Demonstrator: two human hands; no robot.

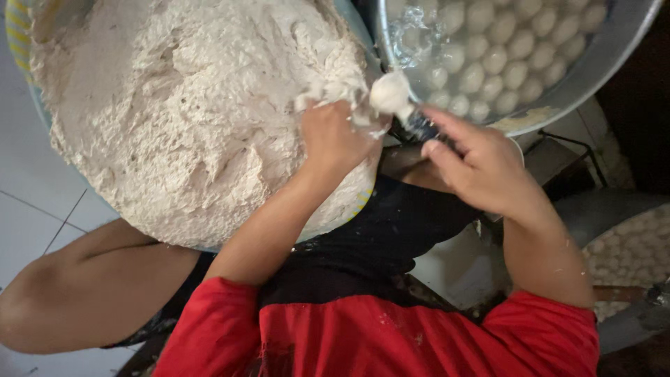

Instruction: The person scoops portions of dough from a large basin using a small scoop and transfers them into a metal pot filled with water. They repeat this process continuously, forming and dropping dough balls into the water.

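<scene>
We see a lump of paste (391, 94) on a spoon (419, 124) grasped by the right hand (481, 167), while the left hand (333, 136) is clenched around paste at the edge of the heaped basin (21, 42), beside a pan (593, 63) of balls (502, 49).

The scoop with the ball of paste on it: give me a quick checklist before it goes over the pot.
1. Pale rounded ball of paste sits on the dark scoop: ok.
2. Right hand has a closed grip on the scoop's handle: ok.
3. Left hand squeezes paste at the edge of the big mound of off-white paste: ok.
4. Ball fully parted from the left hand's paste: cannot tell, smears hide the gap.
5. Round metal pot of water beside the scoop, already holding many pale balls; free patch of water near the scoop: ok.
6. Water's heat: cannot tell.
</scene>
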